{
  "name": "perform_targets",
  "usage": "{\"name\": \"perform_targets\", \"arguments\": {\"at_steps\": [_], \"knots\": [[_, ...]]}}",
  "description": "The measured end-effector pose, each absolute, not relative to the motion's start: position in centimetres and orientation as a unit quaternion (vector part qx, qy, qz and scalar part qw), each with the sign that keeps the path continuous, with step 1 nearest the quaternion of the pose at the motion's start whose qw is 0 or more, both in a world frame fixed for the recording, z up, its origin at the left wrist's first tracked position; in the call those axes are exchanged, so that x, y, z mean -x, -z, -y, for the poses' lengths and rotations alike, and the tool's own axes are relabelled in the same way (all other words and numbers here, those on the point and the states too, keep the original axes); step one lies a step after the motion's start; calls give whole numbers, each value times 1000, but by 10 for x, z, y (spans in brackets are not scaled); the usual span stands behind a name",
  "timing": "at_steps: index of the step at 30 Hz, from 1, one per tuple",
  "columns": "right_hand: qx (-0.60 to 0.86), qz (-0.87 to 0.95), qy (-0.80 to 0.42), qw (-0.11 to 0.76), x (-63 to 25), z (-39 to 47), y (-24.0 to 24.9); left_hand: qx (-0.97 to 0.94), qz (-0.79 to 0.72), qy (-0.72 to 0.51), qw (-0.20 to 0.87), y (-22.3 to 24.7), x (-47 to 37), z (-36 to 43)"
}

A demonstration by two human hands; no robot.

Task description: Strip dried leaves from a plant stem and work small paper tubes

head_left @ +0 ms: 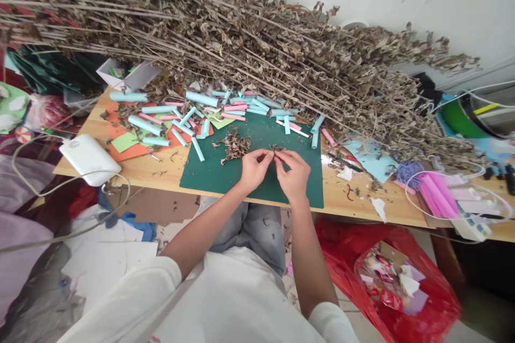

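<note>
Over a green cutting mat, my left hand and my right hand meet at the fingertips. Both pinch a small piece of dried leaf between them; its lower part is hidden by the fingers. Just left of my left hand lies a small heap of dried leaves on the mat. Light blue paper tubes and pink paper tubes are scattered along the mat's back edge and to its left.
A large bundle of dried leafy stalks spans the back. A white power bank with a cable sits at left. Right are a dark pen, purple yarn and a power strip. Below hangs a red plastic bag.
</note>
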State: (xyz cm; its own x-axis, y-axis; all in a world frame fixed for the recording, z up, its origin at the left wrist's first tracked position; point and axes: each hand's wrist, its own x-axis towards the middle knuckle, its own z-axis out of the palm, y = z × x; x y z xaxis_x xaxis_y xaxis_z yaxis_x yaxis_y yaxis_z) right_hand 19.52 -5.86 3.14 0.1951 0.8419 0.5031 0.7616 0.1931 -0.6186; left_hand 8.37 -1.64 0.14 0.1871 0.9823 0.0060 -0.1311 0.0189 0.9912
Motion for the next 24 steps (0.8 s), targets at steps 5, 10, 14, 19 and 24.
{"name": "perform_targets", "arguments": {"at_steps": [5, 10, 14, 19, 24], "knots": [[623, 645, -44, 440, -196, 56, -30, -498, -415, -490, 583, 1, -84, 16], [613, 654, -65, 438, -197, 56, -27, -499, -410, -494, 583, 3, -84, 16], [622, 636, -41, 454, -197, 55, -24, -518, -404, -488, 575, 2, -84, 16], [628, 632, -48, 451, -197, 56, -25, -542, -415, -472, 558, -3, -83, 17], [625, 631, -46, 456, -197, 60, -29, -539, -427, -478, 546, -5, -84, 18]]}}
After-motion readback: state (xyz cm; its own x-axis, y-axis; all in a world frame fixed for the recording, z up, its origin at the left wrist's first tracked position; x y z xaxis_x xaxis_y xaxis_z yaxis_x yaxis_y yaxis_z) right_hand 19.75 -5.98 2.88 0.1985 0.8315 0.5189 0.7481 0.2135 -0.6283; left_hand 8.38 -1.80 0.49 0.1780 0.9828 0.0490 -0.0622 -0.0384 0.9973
